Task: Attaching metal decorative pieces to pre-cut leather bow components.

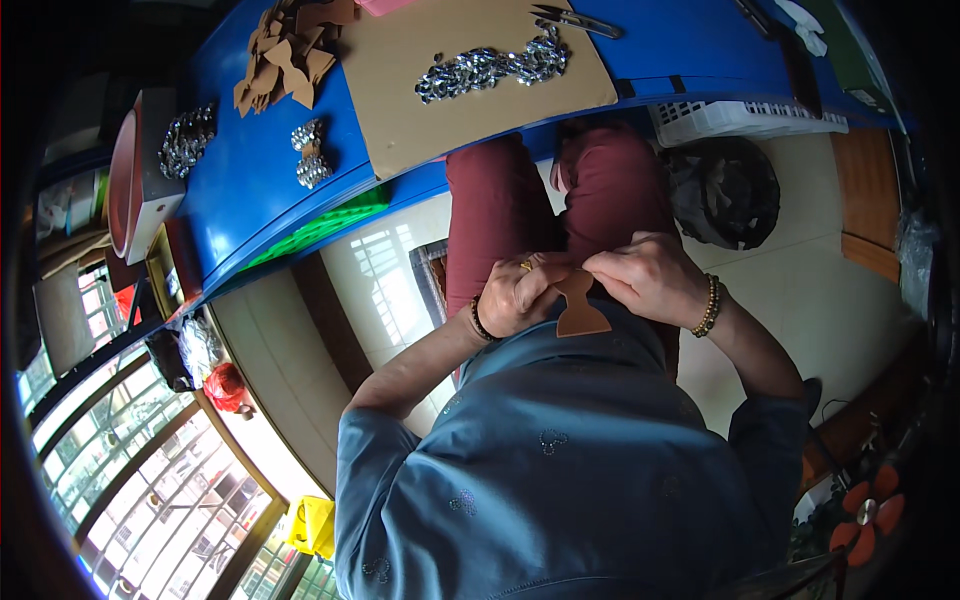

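Observation:
Over my lap, a brown bow-tie-shaped card (pixel 583 318) hangs from my fingertips, its wide lower end showing. My left hand (pixel 518 296), with a ring and a dark bracelet, pinches its upper left edge. At its upper right, my right hand (pixel 648 278), wearing a beaded bracelet, has fingers pressed together on the card's top. Whatever else lies between the fingertips is hidden. Ahead on the blue table (pixel 245 200), a heap of shiny silver beads (pixel 490 72) rests on a cardboard sheet (pixel 400 125). To its left lies a brown card wound with silver beads (pixel 311 155).
A pile of brown cut cards (pixel 285 60) is at the far left, with another silver bead heap (pixel 188 142) nearer the table's left end. Thread snips (pixel 578 20) lie at the sheet's far edge. A white basket (pixel 745 118) and black bag-lined bin (pixel 735 195) are right of my legs.

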A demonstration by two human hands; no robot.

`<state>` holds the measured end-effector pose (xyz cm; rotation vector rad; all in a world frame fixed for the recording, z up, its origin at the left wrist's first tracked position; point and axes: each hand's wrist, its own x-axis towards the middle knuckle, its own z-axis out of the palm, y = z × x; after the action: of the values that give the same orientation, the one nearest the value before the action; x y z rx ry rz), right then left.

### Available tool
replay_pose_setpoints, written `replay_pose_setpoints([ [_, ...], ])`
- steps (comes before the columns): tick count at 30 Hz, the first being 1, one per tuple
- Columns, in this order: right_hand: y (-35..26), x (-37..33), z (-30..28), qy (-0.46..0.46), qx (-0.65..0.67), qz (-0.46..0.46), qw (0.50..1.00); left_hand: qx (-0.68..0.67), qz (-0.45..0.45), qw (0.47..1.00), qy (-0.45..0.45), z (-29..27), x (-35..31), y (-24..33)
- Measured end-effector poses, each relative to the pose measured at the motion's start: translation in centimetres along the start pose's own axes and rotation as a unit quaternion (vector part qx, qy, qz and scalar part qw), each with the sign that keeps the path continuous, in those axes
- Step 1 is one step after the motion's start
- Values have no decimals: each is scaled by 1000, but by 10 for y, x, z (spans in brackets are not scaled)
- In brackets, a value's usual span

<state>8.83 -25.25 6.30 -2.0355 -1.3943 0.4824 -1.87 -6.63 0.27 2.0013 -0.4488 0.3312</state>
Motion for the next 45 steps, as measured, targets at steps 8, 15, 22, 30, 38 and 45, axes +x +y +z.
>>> replay_pose_setpoints([
  [8,0,-1,0,-19,2,-5,1000,15,26,999,-12,-4,6,6],
  [15,2,-1,0,-33,7,-7,999,30,26,999,-11,-3,6,8],
  [22,4,-1,1,-55,9,-4,998,33,31,999,-14,-2,6,7],
  [30,6,-1,3,-46,37,-4,998,40,30,999,-8,0,0,4],
  [38,9,0,2,-46,52,-3,998,-6,-19,999,-35,4,-6,0],
  [45,25,1,-1,-97,162,38,981,-234,-254,935,-80,3,5,11],
])
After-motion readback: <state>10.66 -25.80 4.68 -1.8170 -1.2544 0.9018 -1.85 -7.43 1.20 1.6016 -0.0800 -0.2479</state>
